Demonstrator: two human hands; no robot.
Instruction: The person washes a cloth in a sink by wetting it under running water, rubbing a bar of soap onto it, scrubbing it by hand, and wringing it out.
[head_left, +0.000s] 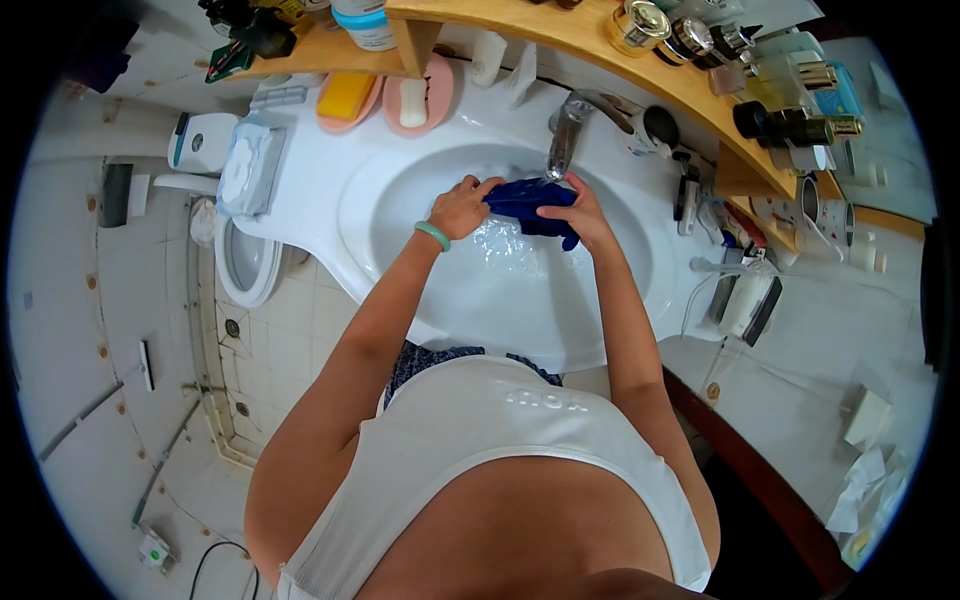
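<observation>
Over the white sink basin (450, 285), a dark blue cloth (530, 203) is stretched between both hands, right below the metal faucet (566, 135). My left hand (464, 207), with a pale green bangle on the wrist, grips the cloth's left end. The right end is pinched in my right hand (580, 210), thumb toward the middle of the cloth. The cloth looks wet, and rippling water shows in the basin beneath it. Some of the fingers are hidden behind the cloth.
Behind the basin are a yellow soap (345, 97) and a white soap (412, 102) on pink dishes. A wooden shelf (560, 32) with bottles curves above. At left are a wipes pack (250, 170) and a toilet (247, 265); a dark cup (660, 128) stands right of the faucet.
</observation>
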